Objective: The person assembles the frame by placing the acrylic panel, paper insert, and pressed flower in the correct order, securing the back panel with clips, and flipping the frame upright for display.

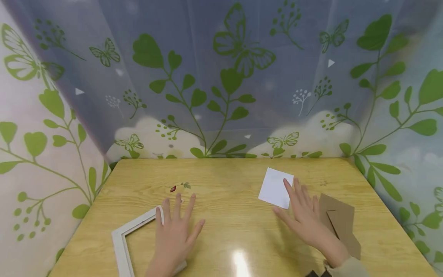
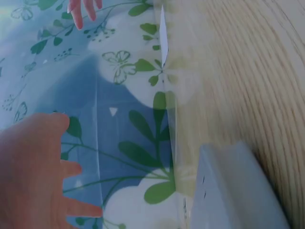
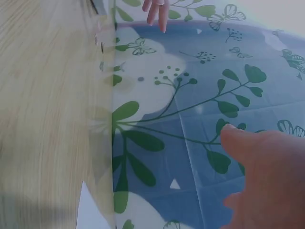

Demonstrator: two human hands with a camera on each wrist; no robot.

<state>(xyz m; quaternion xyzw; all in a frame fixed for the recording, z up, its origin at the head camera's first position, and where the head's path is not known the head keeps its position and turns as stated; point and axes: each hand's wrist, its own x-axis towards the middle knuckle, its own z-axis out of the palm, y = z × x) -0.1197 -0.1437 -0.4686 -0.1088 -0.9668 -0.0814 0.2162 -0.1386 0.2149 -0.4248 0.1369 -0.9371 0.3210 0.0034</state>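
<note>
My left hand is spread above a white picture frame at the table's left, hiding part of its right side. In the left wrist view the fingers of that hand are apart, and a corner of the frame shows below right. Over to the right, my right hand hovers with spread fingers between a square white sheet and a brown backing board. Its fingertips overlap the sheet's right edge in the head view. Neither hand holds anything.
A wood-grain table carries everything. Behind it hangs a blue and white curtain with green leaves and butterflies, which also encloses both sides. A dark slit or stand piece shows on the brown board.
</note>
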